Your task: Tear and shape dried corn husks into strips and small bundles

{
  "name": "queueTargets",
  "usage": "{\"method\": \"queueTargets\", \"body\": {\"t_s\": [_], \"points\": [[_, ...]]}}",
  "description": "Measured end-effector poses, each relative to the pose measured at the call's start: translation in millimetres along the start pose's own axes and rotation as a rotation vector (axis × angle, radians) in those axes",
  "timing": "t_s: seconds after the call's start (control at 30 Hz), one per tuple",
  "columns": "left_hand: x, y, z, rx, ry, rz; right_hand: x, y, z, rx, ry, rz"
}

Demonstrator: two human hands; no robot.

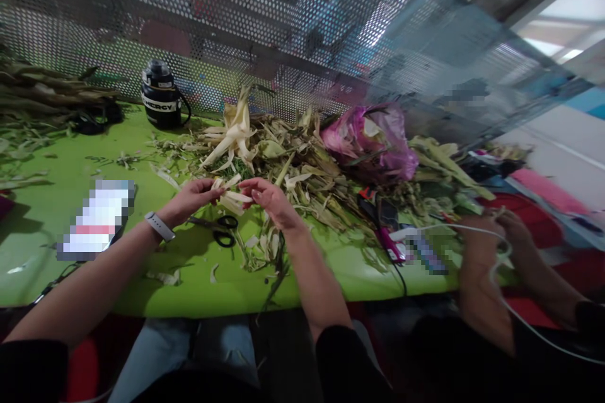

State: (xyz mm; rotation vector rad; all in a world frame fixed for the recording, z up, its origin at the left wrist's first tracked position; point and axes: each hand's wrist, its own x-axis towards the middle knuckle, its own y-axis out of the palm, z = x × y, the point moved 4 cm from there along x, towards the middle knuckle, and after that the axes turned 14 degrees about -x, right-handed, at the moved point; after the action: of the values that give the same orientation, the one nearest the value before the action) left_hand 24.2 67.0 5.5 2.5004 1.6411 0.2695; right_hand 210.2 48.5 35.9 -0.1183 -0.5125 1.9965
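Note:
Between my two hands is a pale strip of corn husk point(232, 196). My left hand point(193, 196), with a watch point(159, 225) on its wrist, pinches the husk's left end. The fingers of my right hand point(268, 196) are closed on its right end. Just below lies a pair of black-handled scissors point(225, 230) on the green table point(189, 293). Beyond my hands stands a peeled-back bunch of pale husks point(240, 132), against a heap of dry corn husks point(316, 182). Small husk scraps point(265, 249) lie below my right hand.
A phone point(97, 220) lies left of my left arm. Farther back stands a dark bottle point(161, 101) before a perforated metal screen point(283, 31). A pink plastic bag point(371, 141) rests on the heap. At right are another person's hands point(491, 236), a white cable point(501, 302) and another phone point(429, 253).

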Motion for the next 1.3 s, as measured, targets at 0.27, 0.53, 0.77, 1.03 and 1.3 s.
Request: {"method": "queueTargets", "body": {"t_s": [0.27,0.53,0.77,1.03,1.3], "points": [[-1.9,2.1,7.5,-0.161,-0.073,-0.045,0.6,14.9,6.1,-0.358,-0.261,-0.211],[-1.4,3.7,8.2,-0.18,-0.029,-0.007,6.5,27.9,-10.0,-0.071,0.003,-0.132],[-1.1,3.4,7.5,-0.128,0.015,-0.006,7.5,21.6,-18.1,-0.173,0.105,-0.208],[-0.4,6.9,8.1,-0.056,-0.007,0.04,5.8,17.9,-10.8,-0.309,0.024,-0.178],[-0.8,6.8,6.6,-0.109,0.002,0.044,2.0,11.0,-1.1,-0.402,-0.051,-0.194]]}}
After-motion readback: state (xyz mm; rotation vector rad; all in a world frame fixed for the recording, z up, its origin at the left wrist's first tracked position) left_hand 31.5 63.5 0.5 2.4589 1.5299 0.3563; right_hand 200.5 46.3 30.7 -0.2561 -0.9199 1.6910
